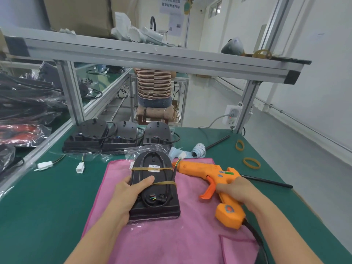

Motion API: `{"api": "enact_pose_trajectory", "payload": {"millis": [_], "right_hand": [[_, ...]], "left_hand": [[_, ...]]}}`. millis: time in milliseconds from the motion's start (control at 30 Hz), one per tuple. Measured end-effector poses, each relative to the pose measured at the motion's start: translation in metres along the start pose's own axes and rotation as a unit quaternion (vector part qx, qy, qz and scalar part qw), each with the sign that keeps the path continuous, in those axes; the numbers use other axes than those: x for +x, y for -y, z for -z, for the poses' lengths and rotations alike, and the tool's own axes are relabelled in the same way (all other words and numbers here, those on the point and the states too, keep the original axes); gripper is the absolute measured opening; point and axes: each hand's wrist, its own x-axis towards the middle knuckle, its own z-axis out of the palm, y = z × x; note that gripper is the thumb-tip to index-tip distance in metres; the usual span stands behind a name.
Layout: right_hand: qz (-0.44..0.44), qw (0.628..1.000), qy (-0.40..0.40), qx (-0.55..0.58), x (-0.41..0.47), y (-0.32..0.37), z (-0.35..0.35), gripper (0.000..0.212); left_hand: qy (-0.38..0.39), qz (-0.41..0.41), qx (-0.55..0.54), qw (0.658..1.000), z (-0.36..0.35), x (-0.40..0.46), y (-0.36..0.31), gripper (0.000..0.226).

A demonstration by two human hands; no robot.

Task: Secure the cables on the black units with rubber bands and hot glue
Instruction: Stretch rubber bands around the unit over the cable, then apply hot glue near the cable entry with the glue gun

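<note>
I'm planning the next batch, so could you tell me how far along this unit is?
Banding looks done: two rubber bands hold the cable on the black unit, gripped by the left hand. In hand: the right hand holds the orange glue gun. No glue is visible yet, so gluing remains.

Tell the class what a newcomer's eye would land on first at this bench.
Probably the orange glue gun, gripped by the right hand over the pink cloth. Beside it, the left hand holds a black unit whose cable is bound by two rubber bands.
</note>
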Motion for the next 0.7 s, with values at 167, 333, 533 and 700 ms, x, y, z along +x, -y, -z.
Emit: {"api": "enact_pose_trajectory", "payload": {"millis": [167, 333, 533, 700], "right_hand": [[-0.055, 0.929, 0.151, 0.332, -0.003, 0.007, 0.002, 0.012], [-0.046, 0.881, 0.193, 0.429, -0.009, 0.006, 0.003, 0.015], [0.054, 0.814, 0.214, 0.537, -0.014, -0.007, 0.003, 0.042], [0.14, 0.743, 0.231, 0.612, -0.014, -0.014, -0.008, 0.052]], "left_hand": [[0.0, -0.002, 0.004, 1.0, -0.001, 0.0, 0.0, 0.035], [-0.001, -0.013, -0.006, 1.0, 0.0, -0.003, -0.001, 0.034], [-0.038, -0.057, -0.032, 0.997, 0.009, -0.004, -0.008, 0.031], [-0.046, -0.086, -0.032, 0.995, 0.014, 0.002, -0.012, 0.02]]}}
